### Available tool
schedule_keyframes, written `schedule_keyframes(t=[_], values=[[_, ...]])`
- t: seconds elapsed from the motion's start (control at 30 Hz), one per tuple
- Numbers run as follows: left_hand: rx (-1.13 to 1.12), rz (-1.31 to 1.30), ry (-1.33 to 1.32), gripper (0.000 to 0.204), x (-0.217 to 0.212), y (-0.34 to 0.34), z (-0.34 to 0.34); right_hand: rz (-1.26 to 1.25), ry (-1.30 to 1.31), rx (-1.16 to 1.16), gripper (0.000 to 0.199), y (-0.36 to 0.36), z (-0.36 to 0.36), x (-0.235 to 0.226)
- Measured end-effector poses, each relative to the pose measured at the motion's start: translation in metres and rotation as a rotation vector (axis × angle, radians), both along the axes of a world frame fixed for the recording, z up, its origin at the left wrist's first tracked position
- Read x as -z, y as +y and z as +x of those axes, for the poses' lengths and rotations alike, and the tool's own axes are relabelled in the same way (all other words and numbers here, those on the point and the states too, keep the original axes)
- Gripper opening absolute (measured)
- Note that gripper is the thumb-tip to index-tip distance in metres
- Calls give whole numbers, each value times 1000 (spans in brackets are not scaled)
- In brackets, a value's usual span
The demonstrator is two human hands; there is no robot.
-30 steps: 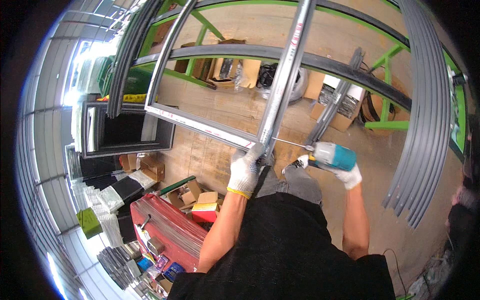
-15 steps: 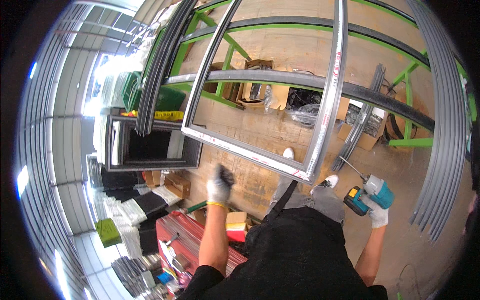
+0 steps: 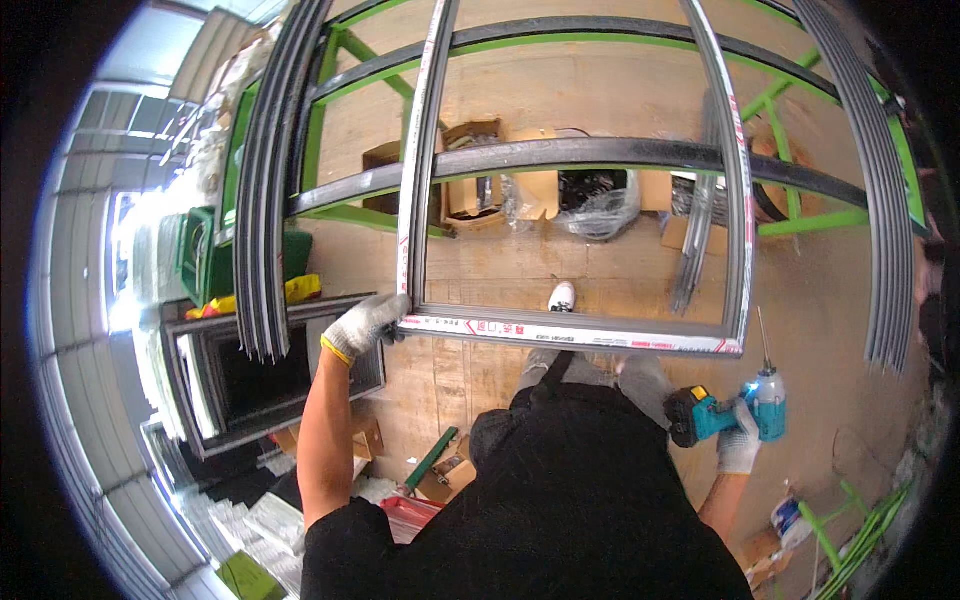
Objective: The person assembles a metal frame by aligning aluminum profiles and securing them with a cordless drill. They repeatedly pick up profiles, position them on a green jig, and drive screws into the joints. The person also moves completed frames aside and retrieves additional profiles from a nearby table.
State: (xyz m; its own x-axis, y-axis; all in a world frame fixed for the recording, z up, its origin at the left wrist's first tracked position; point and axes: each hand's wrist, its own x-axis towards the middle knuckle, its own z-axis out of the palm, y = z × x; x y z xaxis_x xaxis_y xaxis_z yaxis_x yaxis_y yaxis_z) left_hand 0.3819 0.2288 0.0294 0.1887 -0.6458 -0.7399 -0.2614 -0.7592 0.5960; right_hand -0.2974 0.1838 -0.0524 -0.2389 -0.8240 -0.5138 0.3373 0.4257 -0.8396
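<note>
A rectangular grey window frame (image 3: pixel 580 333) with white printed film on its faces lies across the black-topped rails of a green stand (image 3: pixel 590 152). At its near left corner is my left hand (image 3: pixel 366 326), in a grey-white work glove with a yellow cuff, its fingers closed round the profile. My right hand (image 3: pixel 738 442), gloved too, grips a teal and black cordless driver (image 3: pixel 766 408) off the frame's near right corner. The driver's long thin bit points away from me, apart from the frame. A small light glows on the tool.
Long dark profiles (image 3: pixel 265 200) lie at the left, and grey ones (image 3: pixel 872 170) at the right. Under the stand are cardboard boxes (image 3: pixel 530 195) and clear plastic wrap (image 3: pixel 605 210). Several dark frames (image 3: pixel 345 385) are stacked at left, beside a green bin (image 3: pixel 295 258).
My left hand has moved left and forward from free air onto the frame's corner. The frame now sits squarer to me in view. The driver's bit has swung to point more straight ahead.
</note>
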Motion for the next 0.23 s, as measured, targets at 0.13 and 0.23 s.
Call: schedule_keyframes(t=[0.13,0.23], values=[[197,71,256,61,-7,-12,5,7,-22,87,37,48,47,-15],[59,29,348,62,-2,-3,-12,49,-13,191,36,81,74,-22]])
